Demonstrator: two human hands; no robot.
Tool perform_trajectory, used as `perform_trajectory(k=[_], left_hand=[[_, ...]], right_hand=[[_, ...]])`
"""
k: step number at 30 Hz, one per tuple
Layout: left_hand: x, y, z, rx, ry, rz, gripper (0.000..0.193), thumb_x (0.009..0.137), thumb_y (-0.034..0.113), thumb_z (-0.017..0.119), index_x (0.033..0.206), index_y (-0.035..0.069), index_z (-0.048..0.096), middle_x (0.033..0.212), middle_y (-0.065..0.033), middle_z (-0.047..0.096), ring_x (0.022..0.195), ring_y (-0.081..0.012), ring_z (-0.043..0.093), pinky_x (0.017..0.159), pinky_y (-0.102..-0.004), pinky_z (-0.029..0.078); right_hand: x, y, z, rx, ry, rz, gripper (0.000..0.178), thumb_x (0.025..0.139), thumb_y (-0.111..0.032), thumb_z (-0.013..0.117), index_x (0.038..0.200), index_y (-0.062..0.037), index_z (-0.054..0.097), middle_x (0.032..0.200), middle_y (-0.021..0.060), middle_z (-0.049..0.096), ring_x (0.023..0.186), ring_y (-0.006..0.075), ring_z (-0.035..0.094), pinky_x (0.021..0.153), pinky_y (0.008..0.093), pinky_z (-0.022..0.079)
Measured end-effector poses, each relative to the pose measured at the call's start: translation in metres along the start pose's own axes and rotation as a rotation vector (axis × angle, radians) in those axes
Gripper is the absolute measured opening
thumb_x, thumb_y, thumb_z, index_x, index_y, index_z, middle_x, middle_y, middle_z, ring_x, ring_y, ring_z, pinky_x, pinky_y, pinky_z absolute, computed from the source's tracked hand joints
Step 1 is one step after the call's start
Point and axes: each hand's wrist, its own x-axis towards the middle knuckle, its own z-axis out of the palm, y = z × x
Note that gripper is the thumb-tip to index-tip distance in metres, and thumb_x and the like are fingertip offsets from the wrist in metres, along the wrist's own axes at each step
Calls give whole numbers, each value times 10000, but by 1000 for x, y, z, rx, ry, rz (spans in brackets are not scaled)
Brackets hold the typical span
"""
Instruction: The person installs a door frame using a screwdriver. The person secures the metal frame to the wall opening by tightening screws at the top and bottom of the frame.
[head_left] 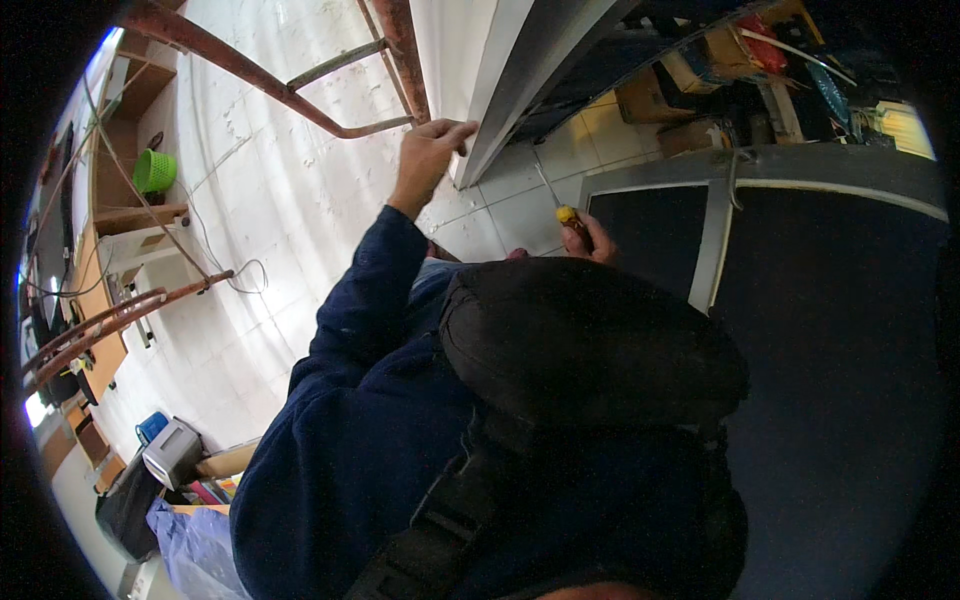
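My left hand (430,160) is raised beside the lower end of a white and grey upright frame (492,125), its bent fingers at the frame's edge. Whatever those fingers may pinch is too small to make out. Lower and to the right, my right hand (597,243) is closed around the handle of a screwdriver (569,214) with a yellow end. Its thin metal shaft points up and away toward the tiles, apart from the frame. Part of my right hand is hidden behind the black bag (590,340) on my chest.
A rusty metal ladder-like stand (300,105) rises at the upper left. Dark panels with a grey frame (708,240) fill the right side. Boxes (650,95) and clutter lie at the far right. Beyond the pale tiled floor (265,190), a green basket (154,171) sits on shelving.
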Motion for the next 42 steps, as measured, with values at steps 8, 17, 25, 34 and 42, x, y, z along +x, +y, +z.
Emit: perform_trajectory(k=[8,17,25,34,42], left_hand=[[-9,18,-16,459,-82,142,588,868,583,696,781,7,771,582,-59,644,490,-139,576,487,-235,436],[8,25,15,995,156,514,658,814,726,644,760,83,771,577,-106,666,511,-250,676,498,-359,527],[7,29,20,1052,181,512,560,833,655,656,858,112,787,703,-113,713,635,-279,708,595,-398,550],[-10,-28,12,-337,332,-46,412,967,404,616,1024,16,744,798,-51,711,579,-122,574,540,-284,431],[9,-56,79,-1037,232,-629,768,942,735,419,1311,62,413,1206,-298,619,488,-138,358,419,-252,250]], right_hand=[[3,-6,20,280,48,-96,470,987,-328,639,1319,-2,572,923,40,642,721,110,588,667,270,509],[7,-34,10,401,-97,58,393,1003,-296,625,1296,-40,577,803,-19,566,592,44,461,521,211,405],[6,-32,4,433,-109,124,396,993,-308,639,1316,-85,586,776,-22,556,546,40,437,476,193,367],[11,-10,-18,539,73,-225,413,953,-196,655,1313,-76,492,795,27,573,524,61,470,449,231,397],[74,-98,-45,374,231,-577,304,879,-222,771,1058,-60,586,847,-21,539,754,83,496,705,260,436]])
